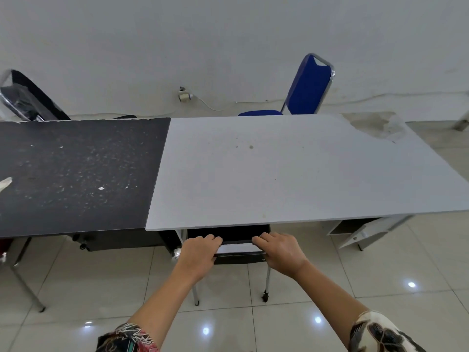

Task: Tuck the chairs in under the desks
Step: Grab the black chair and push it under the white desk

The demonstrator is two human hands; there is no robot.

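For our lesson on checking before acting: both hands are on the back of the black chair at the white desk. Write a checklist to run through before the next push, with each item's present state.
1. Left hand grips the black chair backrest: ok.
2. Right hand grips the same backrest: ok.
3. Chair lined up with the gap under the white desk: ok; the seat already sits beneath the top.
4. Chair clear of the open drawer unit to the right: ok.
5. Space under the desk free of obstacles: cannot tell, hidden by the top.
6. Blue chair on the far side tucked in: not ok; only its seat's front edge meets the desk.
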